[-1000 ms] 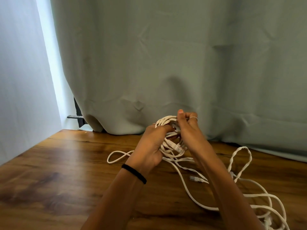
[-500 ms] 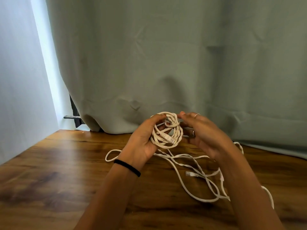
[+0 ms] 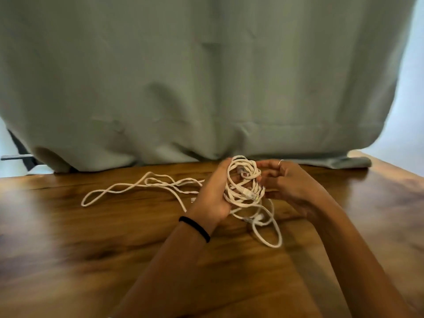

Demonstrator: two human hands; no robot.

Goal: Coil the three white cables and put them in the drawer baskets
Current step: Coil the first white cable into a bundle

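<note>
Loose cable that was trailing off to the right a moment ago is now lying mostly to the left of the hands, and the view has swung right along the desk [image 3: 114,237]. Two hands are working one coil [image 3: 244,180] of white cable held above the wood. The left hand [image 3: 214,193] is gripping the coil from its left side, fingers wrapped around the loops; a black band [image 3: 195,228] is sitting on that wrist. The right hand [image 3: 289,182] is touching the coil's right edge with its fingers partly curled, a ring [image 3: 281,160] showing on one finger. One plug [image 3: 249,195] is sticking out of the coil. Long loose loops [image 3: 128,188] are lying on the desk at left, and another loop [image 3: 268,235] is hanging below the hands. How many separate cables there are cannot be told. A grey-green curtain [image 3: 206,76] is hanging behind, its hem resting on the desk.
</note>
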